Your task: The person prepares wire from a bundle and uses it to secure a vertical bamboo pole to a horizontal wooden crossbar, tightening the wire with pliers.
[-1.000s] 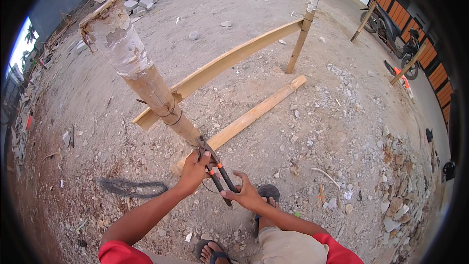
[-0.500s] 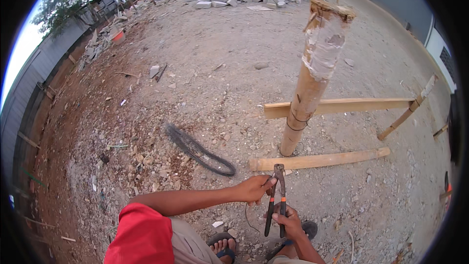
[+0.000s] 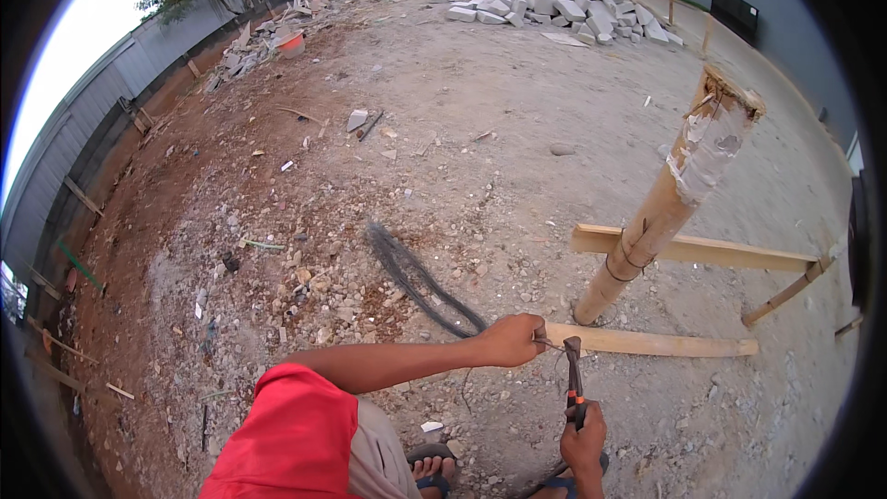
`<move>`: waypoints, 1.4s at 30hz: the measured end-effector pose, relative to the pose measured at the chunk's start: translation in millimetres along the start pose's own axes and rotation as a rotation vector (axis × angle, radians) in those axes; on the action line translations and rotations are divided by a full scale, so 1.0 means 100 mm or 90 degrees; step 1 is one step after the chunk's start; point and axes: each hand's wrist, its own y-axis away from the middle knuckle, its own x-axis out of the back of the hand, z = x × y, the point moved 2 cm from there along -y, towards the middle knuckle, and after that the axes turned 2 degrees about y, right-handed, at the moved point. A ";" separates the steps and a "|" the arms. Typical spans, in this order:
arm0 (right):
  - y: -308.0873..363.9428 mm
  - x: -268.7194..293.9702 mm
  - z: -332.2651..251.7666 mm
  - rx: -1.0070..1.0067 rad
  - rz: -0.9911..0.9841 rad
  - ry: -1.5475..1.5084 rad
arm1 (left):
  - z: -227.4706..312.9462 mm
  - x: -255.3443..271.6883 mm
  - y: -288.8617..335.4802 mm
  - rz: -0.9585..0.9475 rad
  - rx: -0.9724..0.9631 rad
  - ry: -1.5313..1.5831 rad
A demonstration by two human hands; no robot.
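Note:
My left hand (image 3: 511, 340) is closed on a thin dark wire (image 3: 552, 345), whose loose end hangs below the fingers. The wire runs across to the jaws of dark end-cutting pincers (image 3: 573, 365) with orange bands on the handles. My right hand (image 3: 582, 441) grips the handles, which are squeezed close together. Just beyond the hands lies a split bamboo strip (image 3: 661, 342) on the ground. A thick bamboo post (image 3: 647, 231), bound with wire, leans up behind it. To the left of the strip rests a long looped bundle of dark wire (image 3: 388, 248).
A bamboo rail (image 3: 721, 251) runs from the post to a thinner stake (image 3: 785, 291) at right. Grey blocks (image 3: 591, 5) are piled far off. An orange bucket (image 3: 291, 44) stands near rubble by the left fence (image 3: 139, 65). The ground is stony.
My left hand has moved away from the pincers, drawing wire out to their left. The pincers' handles have come together in my right hand. The view has turned left.

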 end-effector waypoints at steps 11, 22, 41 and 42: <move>0.06 -0.03 -0.06 -0.150 -0.166 -0.290 | 0.45 0.21 0.10 -0.053 -0.116 -0.079; -0.12 0.35 -0.22 -0.136 -0.377 -0.293 | 0.57 0.61 0.16 -0.195 -0.245 -0.218; 0.12 0.19 -0.04 -0.082 -0.563 -0.696 | 1.12 0.74 0.51 -0.120 -0.386 -0.433; 0.12 0.19 0.06 0.008 -0.411 -0.374 | 1.16 0.84 0.50 -0.109 -0.355 -0.437</move>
